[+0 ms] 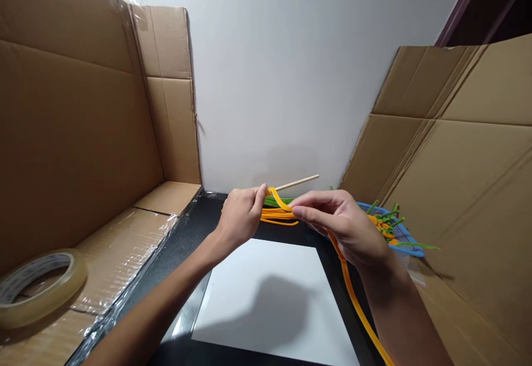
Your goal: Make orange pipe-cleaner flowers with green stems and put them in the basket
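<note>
My left hand (241, 211) is closed around a thin wooden stick (300, 182), whose bare end points up to the right. An orange pipe cleaner (279, 201) runs from the stick at my left thumb across to my right hand (332, 216). Thumb and fingers of the right hand pinch this strip, and its long tail (353, 294) hangs down past the right wrist to the lower edge of the view. Behind the hands lie a bundle of orange pipe cleaners (278, 214) and some green pipe cleaners (280, 202). How the strip meets the stick is partly hidden by my left fingers.
A white sheet (266, 305) lies on the black table (166, 266) below my hands. At right stands a blue basket (409, 247) with orange and green pieces. A clear tape roll (75, 283) rests at left on cardboard. Cardboard walls (75, 105) flank both sides.
</note>
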A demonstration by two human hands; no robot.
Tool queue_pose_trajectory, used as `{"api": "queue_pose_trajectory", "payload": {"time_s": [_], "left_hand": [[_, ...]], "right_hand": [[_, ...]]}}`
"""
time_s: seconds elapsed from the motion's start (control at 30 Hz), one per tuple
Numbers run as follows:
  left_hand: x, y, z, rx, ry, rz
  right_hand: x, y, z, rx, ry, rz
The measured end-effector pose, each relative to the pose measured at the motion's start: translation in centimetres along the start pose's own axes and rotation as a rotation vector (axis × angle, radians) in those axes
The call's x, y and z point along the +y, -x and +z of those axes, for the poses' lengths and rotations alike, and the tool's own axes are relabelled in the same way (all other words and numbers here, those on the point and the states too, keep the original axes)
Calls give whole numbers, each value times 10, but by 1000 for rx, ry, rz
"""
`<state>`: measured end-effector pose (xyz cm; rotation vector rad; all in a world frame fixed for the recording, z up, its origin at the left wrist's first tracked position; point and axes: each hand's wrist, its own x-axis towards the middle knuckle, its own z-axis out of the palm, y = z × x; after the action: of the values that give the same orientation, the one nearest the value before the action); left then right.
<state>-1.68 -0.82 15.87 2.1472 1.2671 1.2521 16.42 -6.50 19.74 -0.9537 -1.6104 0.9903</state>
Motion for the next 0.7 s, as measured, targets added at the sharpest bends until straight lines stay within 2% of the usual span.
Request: {"api": "queue_pose_trajectory", "payload": {"time_s": [0.1, 0.17, 0.23, 0.3, 0.4, 0.47, 0.53, 0.63, 0.7], "left_hand": [[-3, -4, -4, -18, 386, -43], [-3, -5, -11, -101, 610, -43], [1, -4, -19, -215, 719, -2], [6, -1, -29, -290, 691, 70], [14, 6, -43, -239, 429, 216], [16, 9, -49, -181, 272, 307], [17, 9, -52, -153, 213, 356], [13, 7, -51, -96, 206, 329], [11, 3, -46, -39, 278, 238]], "right_hand": [[2, 1, -4, -112, 25, 53], [4, 0, -9, -195, 58, 89], [7, -2, -14, -291, 91, 124], [11, -4, -18, -352, 84, 168], [18, -7, -22, -343, 12, 210], [22, -10, -26, -277, -65, 174], [27, -12, -33, -154, -180, 108], [34, -18, -50, 172, -314, 19], [36, -20, -61, 407, -299, -29]]}}
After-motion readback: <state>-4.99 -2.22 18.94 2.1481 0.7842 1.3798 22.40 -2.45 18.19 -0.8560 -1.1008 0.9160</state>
